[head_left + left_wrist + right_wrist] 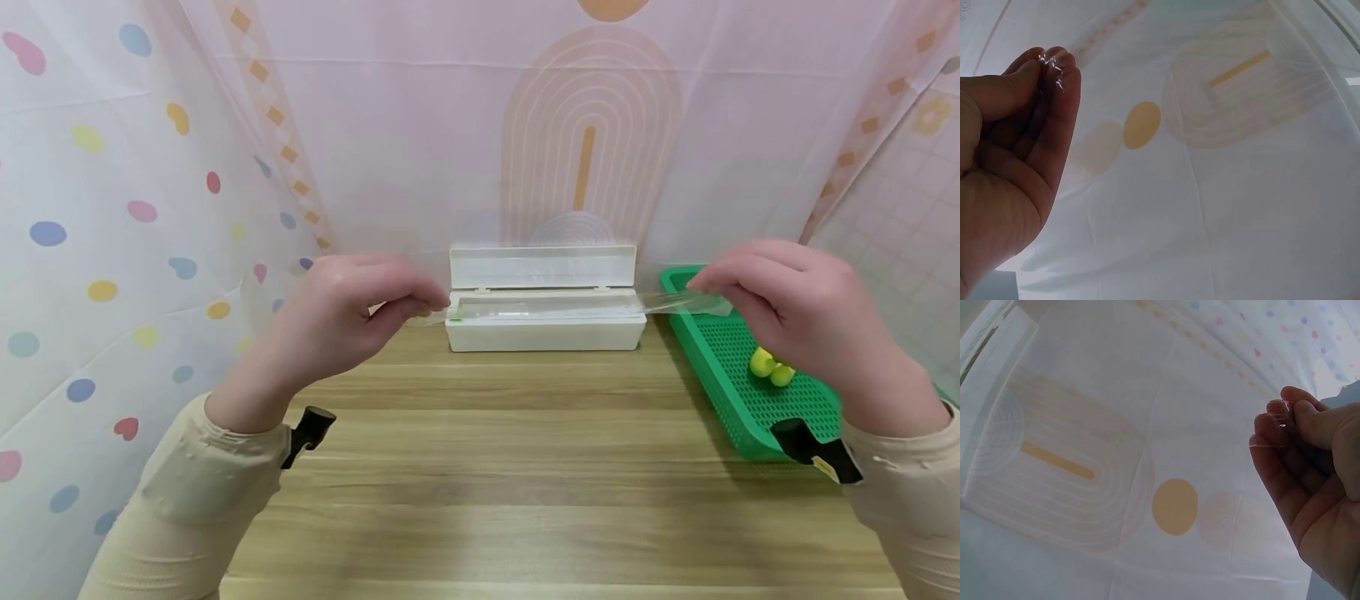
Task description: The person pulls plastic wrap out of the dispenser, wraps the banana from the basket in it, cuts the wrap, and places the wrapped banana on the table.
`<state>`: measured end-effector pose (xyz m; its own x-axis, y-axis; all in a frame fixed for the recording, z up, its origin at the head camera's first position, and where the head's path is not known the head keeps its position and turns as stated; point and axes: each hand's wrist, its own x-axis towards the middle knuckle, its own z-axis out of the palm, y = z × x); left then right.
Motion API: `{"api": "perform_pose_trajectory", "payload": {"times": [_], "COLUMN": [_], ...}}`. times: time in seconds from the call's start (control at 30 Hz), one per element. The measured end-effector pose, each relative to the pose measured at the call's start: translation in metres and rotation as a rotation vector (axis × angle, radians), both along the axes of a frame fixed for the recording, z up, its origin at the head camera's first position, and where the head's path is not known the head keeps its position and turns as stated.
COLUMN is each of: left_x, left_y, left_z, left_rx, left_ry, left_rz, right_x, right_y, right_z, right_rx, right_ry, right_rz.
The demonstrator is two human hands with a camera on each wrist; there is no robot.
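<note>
A clear sheet of plastic wrap point(667, 302) stretches sideways between both hands, across a long white wrap dispenser box point(546, 337). The box's lid point(543, 268) is tipped up at the back. My left hand point(341, 312) pinches the wrap's left end between thumb and fingertips, just left of the box. To the right, over the green basket's far end, my right hand point(798, 312) pinches the other end. Shiny creases of the wrap point(1054, 65) show at the left fingertips in the left wrist view, and similar glints appear at the right fingertips in the right wrist view.
A green perforated basket point(720, 392) stands on the wooden table point(525, 467) at the right, partly behind the right hand. Yellow-green rounded items point(772, 367) lie in it. Patterned curtains point(405, 150) hang behind the box and along both sides.
</note>
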<state>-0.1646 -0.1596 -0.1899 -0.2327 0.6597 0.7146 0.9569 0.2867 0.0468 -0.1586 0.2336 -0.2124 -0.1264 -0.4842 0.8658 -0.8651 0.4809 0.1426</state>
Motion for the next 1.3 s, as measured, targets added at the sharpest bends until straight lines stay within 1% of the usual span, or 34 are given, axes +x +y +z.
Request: {"api": "perform_pose_trajectory", "payload": {"times": [0.1, 0.2, 0.33, 0.57, 0.7, 0.8, 0.93, 1.03, 1.13, 1.2, 1.3], "left_x": [0.000, 0.000, -0.002, -0.005, -0.008, -0.008, -0.006, -0.004, -0.001, 0.002, 0.006], "left_y": [-0.001, -0.003, -0.006, -0.011, -0.013, -0.013, -0.014, -0.015, -0.015, -0.014, -0.013], "left_z": [0.000, 0.000, -0.002, -0.007, -0.013, -0.020, -0.031, -0.038, -0.046, -0.051, -0.058], "left_rx": [-0.004, -0.021, -0.058, -0.092, -0.094, -0.105, -0.116, -0.121, -0.125, -0.133, -0.149], "left_ry": [-0.067, -0.128, -0.207, -0.342, -0.403, -0.448, -0.529, -0.594, -0.641, -0.651, -0.638], "left_rz": [-0.052, -0.083, -0.103, -0.178, -0.255, -0.306, -0.317, -0.313, -0.318, -0.318, -0.315], "right_x": [0.002, 0.003, 0.004, 0.003, 0.001, 0.000, 0.003, 0.006, 0.008, 0.010, 0.013], "right_y": [0.000, 0.002, 0.005, 0.009, 0.010, 0.009, 0.009, 0.010, 0.012, 0.012, 0.013], "right_z": [-0.001, 0.000, 0.002, 0.001, -0.003, -0.006, -0.011, -0.016, -0.023, -0.027, -0.035], "right_rx": [0.007, 0.040, 0.100, 0.185, 0.205, 0.217, 0.232, 0.248, 0.260, 0.261, 0.265], "right_ry": [-0.013, -0.039, -0.101, -0.213, -0.287, -0.312, -0.329, -0.359, -0.392, -0.403, -0.415], "right_rz": [0.036, 0.078, 0.151, 0.257, 0.367, 0.432, 0.477, 0.495, 0.520, 0.537, 0.552]}}
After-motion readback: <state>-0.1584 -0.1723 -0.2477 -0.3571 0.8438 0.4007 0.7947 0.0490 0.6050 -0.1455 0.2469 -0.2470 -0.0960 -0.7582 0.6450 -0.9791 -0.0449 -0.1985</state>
